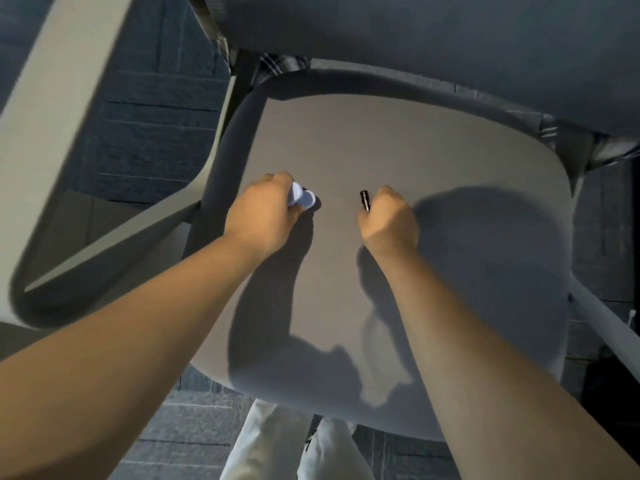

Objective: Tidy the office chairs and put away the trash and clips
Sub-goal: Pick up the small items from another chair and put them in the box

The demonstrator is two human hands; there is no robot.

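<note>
A grey office chair seat (415, 161) fills the middle of the head view, seen from above. My left hand (258, 216) rests on the seat's left part, fingers closed around a pale blue clip (302, 198) whose rounded ends stick out. My right hand (388, 220) is a little to the right, closed on a small black clip (365, 200) that pokes out at the fingertips. Both hands are low on the seat cushion, about a hand's width apart.
The chair's backrest (450, 39) rises at the top. A pale armrest (62, 150) curves down the left side, and another armrest bar (602, 327) shows at the right. Dark grey carpet (156, 140) lies below. My light trousers (294, 452) are at the bottom.
</note>
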